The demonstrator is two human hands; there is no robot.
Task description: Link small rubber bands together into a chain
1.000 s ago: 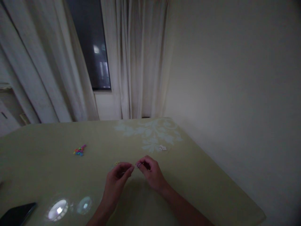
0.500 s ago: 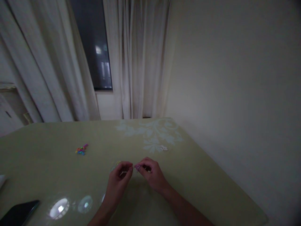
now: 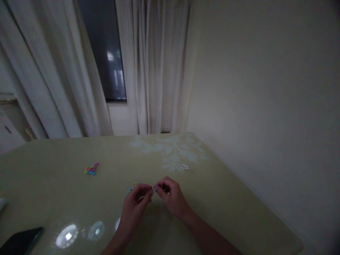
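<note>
Just above the table, my left hand (image 3: 136,202) and my right hand (image 3: 172,196) meet fingertip to fingertip. Between them is a thin, pale pinkish cord (image 3: 156,188) bent into a small loop. My right thumb and forefinger pinch the loop, while the left fingertips close on its other side. A light strand also shows inside the curl of my left fingers. Fine detail at the fingertips is too small to make out. Beyond my left hand lie small yellow and greenish pieces (image 3: 132,186), partly covered by that hand.
A little pile of bright multicoloured pieces (image 3: 91,169) lies left on the green table (image 3: 225,198). Farther back on the right is a small white bundle (image 3: 185,166). A dark phone-like slab (image 3: 22,241) rests at the near left. Curtains and a wall stand behind.
My left hand has shifted slightly right, closing the small gap to my right hand. Its fingertips now touch the cord loop. More of the yellow pieces shows behind it.
</note>
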